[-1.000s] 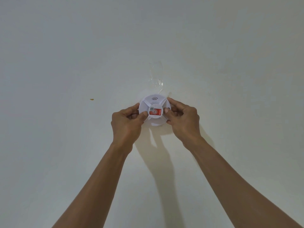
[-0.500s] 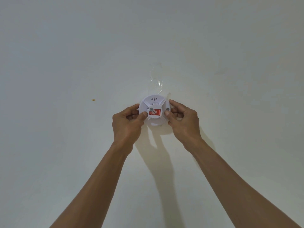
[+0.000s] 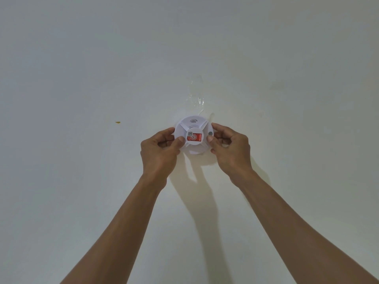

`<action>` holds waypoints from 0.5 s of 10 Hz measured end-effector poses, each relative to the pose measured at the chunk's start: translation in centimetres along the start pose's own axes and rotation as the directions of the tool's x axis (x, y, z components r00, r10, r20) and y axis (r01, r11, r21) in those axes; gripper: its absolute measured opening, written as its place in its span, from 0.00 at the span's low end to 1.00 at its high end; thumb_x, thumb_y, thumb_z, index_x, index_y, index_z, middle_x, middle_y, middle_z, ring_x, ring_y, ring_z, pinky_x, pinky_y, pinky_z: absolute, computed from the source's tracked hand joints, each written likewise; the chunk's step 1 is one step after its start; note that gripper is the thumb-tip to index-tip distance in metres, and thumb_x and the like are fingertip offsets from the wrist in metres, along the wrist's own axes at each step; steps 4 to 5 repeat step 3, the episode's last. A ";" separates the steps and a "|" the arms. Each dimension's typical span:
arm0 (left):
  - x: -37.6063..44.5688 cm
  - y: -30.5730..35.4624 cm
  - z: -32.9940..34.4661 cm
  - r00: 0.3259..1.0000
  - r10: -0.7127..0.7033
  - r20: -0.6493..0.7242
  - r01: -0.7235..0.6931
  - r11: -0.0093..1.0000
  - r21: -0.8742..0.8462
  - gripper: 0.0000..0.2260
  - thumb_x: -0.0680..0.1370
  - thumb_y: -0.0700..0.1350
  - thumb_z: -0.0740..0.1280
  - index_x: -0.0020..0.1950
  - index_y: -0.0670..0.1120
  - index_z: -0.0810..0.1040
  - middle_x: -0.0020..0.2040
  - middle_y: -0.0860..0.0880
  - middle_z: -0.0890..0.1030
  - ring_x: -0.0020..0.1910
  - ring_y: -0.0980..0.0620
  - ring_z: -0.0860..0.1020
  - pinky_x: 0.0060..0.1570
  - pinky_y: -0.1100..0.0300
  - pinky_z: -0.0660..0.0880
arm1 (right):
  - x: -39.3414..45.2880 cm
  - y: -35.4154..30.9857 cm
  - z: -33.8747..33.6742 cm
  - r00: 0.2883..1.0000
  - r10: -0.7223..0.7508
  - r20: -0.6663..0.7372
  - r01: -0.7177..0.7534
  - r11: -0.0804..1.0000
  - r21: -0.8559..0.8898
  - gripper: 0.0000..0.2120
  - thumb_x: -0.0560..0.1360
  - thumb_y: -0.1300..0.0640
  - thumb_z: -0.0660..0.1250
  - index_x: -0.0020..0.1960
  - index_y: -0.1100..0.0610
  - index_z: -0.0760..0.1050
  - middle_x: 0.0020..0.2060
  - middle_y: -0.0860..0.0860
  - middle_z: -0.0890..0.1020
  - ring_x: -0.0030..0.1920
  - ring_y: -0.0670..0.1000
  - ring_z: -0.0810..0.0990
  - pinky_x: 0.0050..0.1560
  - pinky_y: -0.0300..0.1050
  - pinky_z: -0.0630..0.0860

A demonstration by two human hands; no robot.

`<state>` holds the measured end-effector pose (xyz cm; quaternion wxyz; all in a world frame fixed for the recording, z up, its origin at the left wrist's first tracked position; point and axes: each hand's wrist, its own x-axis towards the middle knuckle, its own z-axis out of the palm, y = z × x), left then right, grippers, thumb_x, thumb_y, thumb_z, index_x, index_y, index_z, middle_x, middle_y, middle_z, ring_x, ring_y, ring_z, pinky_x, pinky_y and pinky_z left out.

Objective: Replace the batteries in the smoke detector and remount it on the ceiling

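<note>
A round white smoke detector [image 3: 193, 125] with a red sticker at its centre sits flat against the white ceiling [image 3: 82, 68]. My left hand [image 3: 160, 152] grips its left edge, thumb pressed on the face beside the sticker. My right hand [image 3: 229, 149] grips the right edge, thumb on the face and fingers curled around the rim. Both arms reach straight up. The lower rim of the detector is partly hidden by my hands.
A strip of clear tape [image 3: 196, 95] sticks to the ceiling just beyond the detector. A small yellow-brown speck [image 3: 117, 122] marks the ceiling to the left. Shadows of my arms fall on the ceiling below the detector.
The detector and both hands have barely shifted; my grip on its edges looks the same, with the sticker turned very slightly.
</note>
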<state>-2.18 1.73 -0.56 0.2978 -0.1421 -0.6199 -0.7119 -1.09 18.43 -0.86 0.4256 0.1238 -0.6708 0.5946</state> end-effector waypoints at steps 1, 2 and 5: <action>0.0 0.1 -0.1 1.000 0.004 -0.003 -0.004 1.000 -0.007 0.14 0.73 0.42 0.79 0.56 0.50 0.84 0.47 0.46 0.86 0.46 0.49 0.86 0.52 0.48 0.83 | 0.0 0.0 0.0 1.000 0.007 0.007 -0.007 1.000 0.019 0.16 0.73 0.57 0.74 0.60 0.48 0.81 0.40 0.41 0.83 0.44 0.44 0.83 0.53 0.54 0.82; -0.5 0.0 -0.6 1.000 -0.005 -0.007 0.005 1.000 -0.015 0.13 0.73 0.42 0.79 0.55 0.51 0.84 0.44 0.47 0.84 0.42 0.52 0.85 0.51 0.49 0.84 | -0.6 -0.1 -0.2 1.000 0.027 0.007 -0.027 0.999 0.021 0.16 0.73 0.56 0.74 0.60 0.47 0.80 0.40 0.42 0.82 0.45 0.47 0.83 0.54 0.55 0.81; -0.7 -0.5 -1.6 1.000 0.010 -0.016 -0.010 1.000 -0.025 0.13 0.74 0.43 0.78 0.57 0.49 0.84 0.43 0.49 0.83 0.40 0.55 0.84 0.48 0.53 0.84 | -1.5 0.5 -0.5 0.999 0.052 -0.015 -0.052 0.998 0.030 0.17 0.73 0.54 0.74 0.60 0.46 0.80 0.40 0.44 0.81 0.47 0.49 0.82 0.54 0.57 0.81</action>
